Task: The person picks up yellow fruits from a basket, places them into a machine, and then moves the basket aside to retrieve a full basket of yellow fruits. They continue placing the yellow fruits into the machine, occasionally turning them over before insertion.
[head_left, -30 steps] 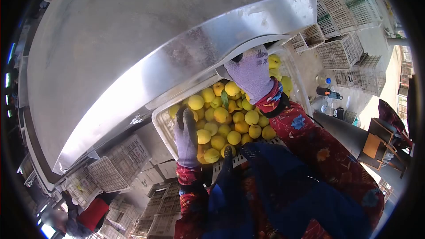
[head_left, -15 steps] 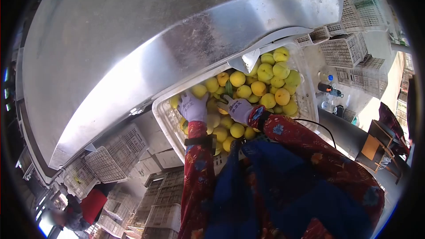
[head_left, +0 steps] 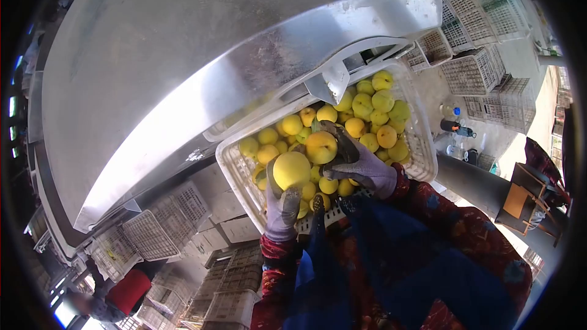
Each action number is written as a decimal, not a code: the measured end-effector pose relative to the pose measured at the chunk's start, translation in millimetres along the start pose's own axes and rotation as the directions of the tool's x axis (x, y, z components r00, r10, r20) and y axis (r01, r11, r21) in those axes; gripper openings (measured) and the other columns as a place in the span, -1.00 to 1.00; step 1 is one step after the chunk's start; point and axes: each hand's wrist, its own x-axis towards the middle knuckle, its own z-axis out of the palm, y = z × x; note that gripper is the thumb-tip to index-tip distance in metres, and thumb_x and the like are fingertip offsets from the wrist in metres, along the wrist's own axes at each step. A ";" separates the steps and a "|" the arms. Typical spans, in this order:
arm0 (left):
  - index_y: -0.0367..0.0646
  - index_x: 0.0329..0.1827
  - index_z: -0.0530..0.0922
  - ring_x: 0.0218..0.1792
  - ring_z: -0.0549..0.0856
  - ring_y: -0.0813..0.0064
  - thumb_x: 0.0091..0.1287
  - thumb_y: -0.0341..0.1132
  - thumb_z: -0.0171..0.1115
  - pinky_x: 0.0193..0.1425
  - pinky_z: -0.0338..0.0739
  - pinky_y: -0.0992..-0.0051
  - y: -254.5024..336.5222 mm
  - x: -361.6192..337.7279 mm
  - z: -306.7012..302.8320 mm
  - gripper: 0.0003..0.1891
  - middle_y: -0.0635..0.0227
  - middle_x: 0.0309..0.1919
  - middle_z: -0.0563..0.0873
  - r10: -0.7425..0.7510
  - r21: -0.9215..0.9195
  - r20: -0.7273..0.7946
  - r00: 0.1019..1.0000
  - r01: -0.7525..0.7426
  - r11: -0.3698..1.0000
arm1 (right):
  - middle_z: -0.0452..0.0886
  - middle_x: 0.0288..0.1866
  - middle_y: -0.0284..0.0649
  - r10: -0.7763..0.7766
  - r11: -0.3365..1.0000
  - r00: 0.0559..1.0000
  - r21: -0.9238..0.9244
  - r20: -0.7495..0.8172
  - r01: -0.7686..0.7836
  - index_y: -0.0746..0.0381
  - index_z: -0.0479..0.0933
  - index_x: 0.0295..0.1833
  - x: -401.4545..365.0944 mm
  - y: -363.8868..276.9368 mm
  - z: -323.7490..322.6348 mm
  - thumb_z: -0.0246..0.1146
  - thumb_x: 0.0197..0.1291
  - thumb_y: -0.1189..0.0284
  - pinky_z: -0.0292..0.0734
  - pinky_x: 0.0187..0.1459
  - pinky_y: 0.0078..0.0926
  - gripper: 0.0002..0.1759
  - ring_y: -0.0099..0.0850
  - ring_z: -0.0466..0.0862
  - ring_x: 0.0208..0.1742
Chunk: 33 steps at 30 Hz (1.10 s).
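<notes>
My left hand (head_left: pixel 282 209), in a pale purple glove with dark fingers, is closed around a yellow peach (head_left: pixel 291 170). My right hand (head_left: pixel 365 167), gloved the same way, grips a more orange-tinted peach (head_left: pixel 321 148) with thumb and fingers on its right side. Both peaches are raised over a white plastic crate (head_left: pixel 239 193) and sit side by side, close together. Loose yellow and greenish peaches (head_left: pixel 363 105) fill much of the crate. Part of a green leaf shows behind the right peach.
A large metal surface with a shiny curved rim (head_left: pixel 257 55) rises beyond the crate, its metal spout (head_left: pixel 330 84) over the fruit. Stacked crates (head_left: pixel 471 70) stand at right, more crates (head_left: pixel 153 232) at left. Bottles (head_left: pixel 457 127) and a chair (head_left: pixel 523 198) are at right. A person (head_left: pixel 125 293) is at lower left.
Both hands were down among the peaches; now they are lifted nearer to me, each with a peach. My left hand has turned upward beneath its fruit. The view has shifted slightly.
</notes>
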 end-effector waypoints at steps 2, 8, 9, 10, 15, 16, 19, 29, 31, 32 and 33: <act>-0.28 0.47 0.24 0.28 0.55 0.32 0.24 0.09 0.43 0.37 0.44 0.35 9.9 1.5 6.6 -0.11 0.10 0.34 0.52 0.001 0.023 0.052 0.999 -0.002 1.000 | 0.48 0.28 -0.17 -0.236 0.944 0.972 -0.241 -0.014 0.226 0.28 0.27 0.49 -2.4 13.2 -8.3 0.55 0.10 0.36 0.52 0.18 -0.32 -0.11 -0.26 0.55 0.20; -0.23 0.48 0.23 0.24 0.57 0.31 0.26 -0.02 0.44 0.32 0.48 0.34 24.6 8.4 18.5 -0.16 0.11 0.29 0.53 0.007 0.093 0.072 0.997 -0.013 0.996 | 0.52 0.20 -0.01 -0.516 0.440 0.851 -0.820 0.103 0.365 0.32 0.38 0.36 -14.4 -32.7 -7.9 0.57 0.03 0.35 0.52 0.19 -0.30 -0.20 -0.12 0.57 0.21; -0.22 0.48 0.23 0.23 0.58 0.31 0.26 -0.04 0.45 0.30 0.51 0.33 27.1 10.4 21.5 -0.16 0.12 0.27 0.53 0.032 0.067 0.082 0.996 -0.037 0.997 | 0.54 0.18 -0.01 -0.543 0.430 0.832 -0.814 0.113 0.391 0.33 0.41 0.34 -13.6 -36.9 -8.3 0.57 0.03 0.35 0.53 0.19 -0.34 -0.23 -0.13 0.58 0.21; -0.20 0.48 0.23 0.22 0.58 0.32 0.24 -0.13 0.46 0.27 0.53 0.33 29.7 11.6 22.1 -0.18 0.13 0.26 0.53 0.008 0.014 0.086 0.996 -0.010 1.000 | 0.53 0.17 0.02 -0.581 0.439 0.812 -0.818 0.057 0.372 0.32 0.40 0.32 -11.3 -41.3 -7.7 0.57 0.01 0.34 0.53 0.18 -0.26 -0.22 -0.07 0.57 0.18; -0.11 0.50 0.23 0.18 0.58 0.36 0.13 -0.50 0.46 0.17 0.61 0.34 52.8 18.5 40.6 -0.16 0.20 0.25 0.50 0.005 -0.002 -0.008 1.000 -0.005 1.000 | 0.52 0.17 0.13 -0.681 0.490 0.703 -0.841 -0.207 0.227 0.33 0.36 0.31 43.9 -61.3 -3.6 0.57 -0.01 0.25 0.53 0.13 -0.04 -0.18 0.09 0.57 0.13; -0.06 0.53 0.22 0.26 0.54 0.30 0.08 -0.62 0.43 0.27 0.58 0.29 53.8 19.6 41.0 -0.10 0.19 0.33 0.45 -0.019 -0.013 -0.009 1.000 0.019 1.000 | 0.52 0.17 0.14 -0.755 0.329 0.640 -0.926 -0.141 0.185 0.34 0.36 0.32 69.6 -60.2 -7.3 0.56 0.00 0.23 0.54 0.12 -0.03 -0.17 0.10 0.58 0.11; -0.07 0.57 0.17 0.38 0.46 0.24 0.16 -0.60 0.36 0.39 0.48 0.25 53.0 23.8 43.5 -0.12 0.15 0.40 0.41 0.120 -0.188 0.085 0.989 -0.102 0.977 | 0.51 0.18 0.18 -0.836 0.074 0.549 -0.992 -0.003 0.107 0.37 0.34 0.34 112.7 -56.0 -13.4 0.53 0.05 0.17 0.54 0.11 0.01 -0.15 0.12 0.60 0.09; -0.28 0.52 0.23 0.37 0.48 0.28 0.08 -0.70 0.46 0.44 0.48 0.30 64.0 40.6 68.1 -0.10 0.14 0.38 0.41 0.076 -0.035 0.089 0.993 -0.073 0.997 | 0.43 0.36 0.09 -0.625 0.309 0.719 -0.749 0.304 0.586 0.30 0.30 0.41 -5.2 -70.5 -5.3 0.52 0.05 0.43 0.56 0.16 -0.14 -0.18 0.00 0.60 0.21; -0.29 0.49 0.28 0.34 0.51 0.30 0.05 -0.65 0.53 0.42 0.51 0.31 60.9 45.8 71.5 -0.11 0.15 0.37 0.41 0.067 0.070 0.157 0.985 -0.078 0.994 | 0.40 0.39 0.09 -0.703 0.254 0.641 -0.734 0.308 0.630 0.30 0.29 0.42 -0.5 -52.8 3.5 0.52 0.06 0.42 0.55 0.21 -0.15 -0.17 -0.01 0.59 0.24; -0.30 0.44 0.34 0.27 0.55 0.32 0.01 -0.59 0.60 0.37 0.55 0.34 54.8 48.7 73.6 -0.13 0.17 0.33 0.42 0.130 0.141 0.135 0.982 -0.149 0.979 | 0.41 0.38 0.09 -0.708 0.287 0.656 -0.741 0.264 0.607 0.30 0.30 0.40 1.0 -47.2 3.0 0.52 0.05 0.41 0.52 0.26 -0.15 -0.18 0.01 0.56 0.28; -0.30 0.44 0.34 0.26 0.56 0.33 0.01 -0.59 0.60 0.37 0.56 0.35 54.1 51.0 75.9 -0.13 0.18 0.32 0.43 0.131 0.181 0.138 0.982 -0.155 0.971 | 0.41 0.37 0.09 -0.722 0.300 0.654 -0.750 0.225 0.590 0.29 0.30 0.40 1.3 -44.8 3.5 0.53 0.04 0.39 0.51 0.27 -0.15 -0.18 0.02 0.54 0.29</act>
